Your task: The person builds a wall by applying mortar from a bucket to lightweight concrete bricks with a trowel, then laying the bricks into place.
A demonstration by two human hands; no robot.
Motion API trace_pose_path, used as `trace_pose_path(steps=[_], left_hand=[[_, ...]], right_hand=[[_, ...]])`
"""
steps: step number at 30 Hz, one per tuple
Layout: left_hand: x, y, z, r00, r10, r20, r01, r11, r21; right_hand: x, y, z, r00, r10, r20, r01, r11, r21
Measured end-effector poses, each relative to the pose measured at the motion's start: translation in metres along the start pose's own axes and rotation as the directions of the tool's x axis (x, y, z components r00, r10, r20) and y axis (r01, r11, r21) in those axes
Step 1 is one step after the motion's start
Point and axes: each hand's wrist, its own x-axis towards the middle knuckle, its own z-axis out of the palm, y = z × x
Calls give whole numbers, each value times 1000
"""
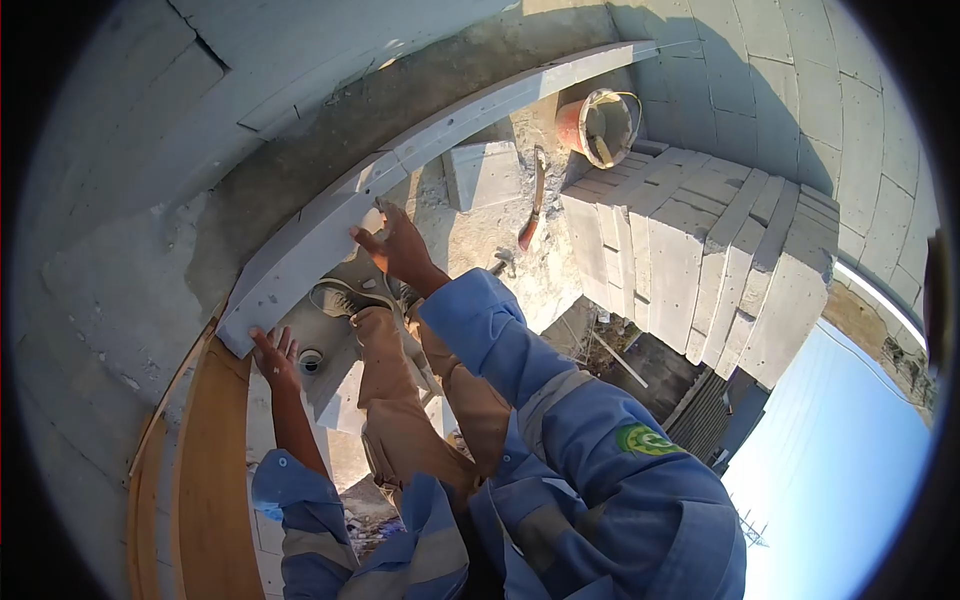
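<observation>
A long pale grey block (290,262) lies at the near end of a low course of blocks (480,108) that curves away to the upper right in this lens. My left hand (276,356) is at the block's lower left end, fingers apart, touching its edge. Farther along, my right hand (396,245) rests at the block's other end with fingers spread and bent at its side. Neither hand is wrapped round anything. The undersides of the fingers are partly hidden.
Stacked pale blocks (700,240) stand at the right, below a red bucket (602,128). A single block (484,174) and a curved tool (536,200) lie on the floor. Wooden boards (215,470) rise at lower left. A round pipe opening (311,361) is beside my left hand.
</observation>
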Motion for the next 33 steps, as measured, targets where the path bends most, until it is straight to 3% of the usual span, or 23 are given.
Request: trace_pose_path(steps=[1,5,7,11,16,18,19,20,22,24,28,33], left_hand=[[1,1,-3,1000,4,9,-4,1000,-3],[0,5,-8,999,-12,42,10,998,60],[1,7,-10,998,-15,54,11,997,73],[2,4,-4,997,-14,70,9,997,75],[6,0,-9,997,-14,70,11,999,44],[0,2,0,1000,-8,-13,8,1000,3],[0,-1,2,1000,6,-15,-6,1000,-12],[-6,5,9,999,0,-47,-1,999,-39],[-7,6,14,997,-5,-77,-1,997,-81],[-8,1,17,996,15,-93,-28,990,-135],[-6,-1,21,996,75,-49,-84,970,-228],[-6,-4,30,990,74,-116,-110,933,-343]], right_hand=[[0,-2,0,998,43,43,-43,999,0],[-4,-3,-1,1000,16,-24,-16,1000,-6],[-4,-5,-3,994,100,46,-97,994,-59],[-4,-5,-9,995,74,68,-69,995,-71],[5,7,-6,983,-10,183,-3,998,69],[5,6,-5,979,-56,197,33,993,117],[9,13,-2,963,-123,242,63,969,240],[9,16,-3,960,-152,236,112,978,175],[12,25,-2,943,-114,312,23,960,279],[13,22,-8,932,-46,360,-50,966,253],[22,29,-13,898,-49,437,-59,971,231],[29,26,-18,851,-19,524,-135,957,255]])
